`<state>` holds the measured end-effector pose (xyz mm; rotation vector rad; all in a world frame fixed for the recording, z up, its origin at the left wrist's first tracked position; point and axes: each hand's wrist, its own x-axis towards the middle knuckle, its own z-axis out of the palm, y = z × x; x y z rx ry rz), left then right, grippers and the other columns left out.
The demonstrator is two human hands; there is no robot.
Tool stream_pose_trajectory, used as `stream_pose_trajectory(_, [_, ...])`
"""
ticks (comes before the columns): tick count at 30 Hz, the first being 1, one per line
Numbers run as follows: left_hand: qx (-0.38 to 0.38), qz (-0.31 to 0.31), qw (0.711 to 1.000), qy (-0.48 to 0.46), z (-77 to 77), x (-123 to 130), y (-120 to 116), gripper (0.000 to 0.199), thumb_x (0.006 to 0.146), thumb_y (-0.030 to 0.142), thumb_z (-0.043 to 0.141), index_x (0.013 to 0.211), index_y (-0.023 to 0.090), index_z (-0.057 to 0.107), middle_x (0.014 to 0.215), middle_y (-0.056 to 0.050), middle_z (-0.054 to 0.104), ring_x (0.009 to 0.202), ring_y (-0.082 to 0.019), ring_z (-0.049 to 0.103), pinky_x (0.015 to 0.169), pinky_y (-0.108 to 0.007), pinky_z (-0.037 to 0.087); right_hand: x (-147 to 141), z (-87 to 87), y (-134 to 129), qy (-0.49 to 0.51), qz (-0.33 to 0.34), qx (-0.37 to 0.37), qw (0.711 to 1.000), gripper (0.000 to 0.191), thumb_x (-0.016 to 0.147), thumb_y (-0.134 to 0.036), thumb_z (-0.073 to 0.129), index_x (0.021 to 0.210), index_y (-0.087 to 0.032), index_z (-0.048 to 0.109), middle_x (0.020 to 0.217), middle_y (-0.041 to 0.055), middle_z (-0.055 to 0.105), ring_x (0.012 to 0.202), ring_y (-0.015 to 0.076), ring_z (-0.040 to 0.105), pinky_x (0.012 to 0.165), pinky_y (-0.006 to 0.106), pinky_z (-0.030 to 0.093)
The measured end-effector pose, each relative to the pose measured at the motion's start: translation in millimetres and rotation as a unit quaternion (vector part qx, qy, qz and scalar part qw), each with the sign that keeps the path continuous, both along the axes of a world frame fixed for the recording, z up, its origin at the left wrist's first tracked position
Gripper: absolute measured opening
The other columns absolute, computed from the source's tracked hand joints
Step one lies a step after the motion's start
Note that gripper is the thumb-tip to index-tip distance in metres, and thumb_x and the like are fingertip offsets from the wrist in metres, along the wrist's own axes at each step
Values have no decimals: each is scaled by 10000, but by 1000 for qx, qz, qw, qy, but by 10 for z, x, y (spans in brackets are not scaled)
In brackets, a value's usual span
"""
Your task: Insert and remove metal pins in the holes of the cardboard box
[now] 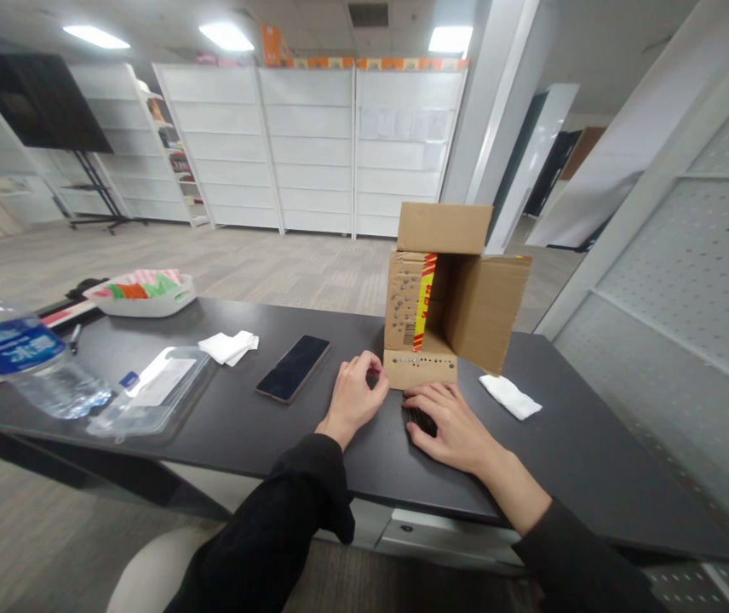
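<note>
1 left hand (pixel 350 396), 1 right hand (pixel 452 426), fingers curled, grip unclear, at dark desk (pixel 243 434) before white shelves (pixel 306 149).

On my bench (pixel 594 443) I see a box (pixel 438 319), a phone (pixel 294 368) to its left, a bottle (pixel 25 353) farther left; shelves (pixel 307 153) behind.

Matt cardboard box (pixel 460 298); smooth tabletop (pixel 243 434), perhaps laminate; glossy, thin plastic bottle (pixel 20 349)
</note>
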<state>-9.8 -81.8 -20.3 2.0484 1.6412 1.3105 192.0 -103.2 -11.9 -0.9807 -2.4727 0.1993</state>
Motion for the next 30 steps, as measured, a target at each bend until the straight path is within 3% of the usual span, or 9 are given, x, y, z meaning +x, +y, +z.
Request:
stream_pose_trajectory(12, [5, -3, 1000, -2, 4, 2, -3, 60, 813, 169, 551, 799, 212, 511, 790, 12, 648, 800, -154, 599, 780, -292, 400, 6, -60, 38, 6, -3, 16, 1000, 174, 888, -246, 567, 1033, -214, 657, 1113, 77, 696, 1042, 237, 587, 927, 425, 375])
stream_pose_trajectory(20, [-2, 1, 1000, 1, 12, 8, -4, 59, 816, 172, 552, 802, 214, 513, 806, 10, 655, 809, -156, 607, 783, -290, 412, -7, -58, 90, 54, -1, 26, 998, 225, 999, -259, 426, 1033, -209, 643, 1015, 72, 712, 964, 217, 615, 881, 397, 405])
stream_pose_trajectory(25, [-8, 3, 1000, -1, 38, 13, -18, 54, 814, 178, 551, 801, 216, 515, 804, 7, 654, 816, -160, 612, 766, -286, 413, 0, -109, 202, 115, -38, 37, 992, 262, 1011, -285, 397, 1000, -203, 646, 938, 78, 712, 893, 221, 635, 844, 389, 433])
stream_pose_trajectory(30, [-8, 1, 1000, 0, 46, 10, -22, 53, 811, 175, 552, 795, 213, 519, 800, 9, 657, 802, -156, 609, 762, -286, 411, -12, -66, 362, 214, -124, 38, 968, 270, 994, -346, 420, 954, -207, 648, 918, 84, 723, 854, 233, 660, 785, 364, 471])
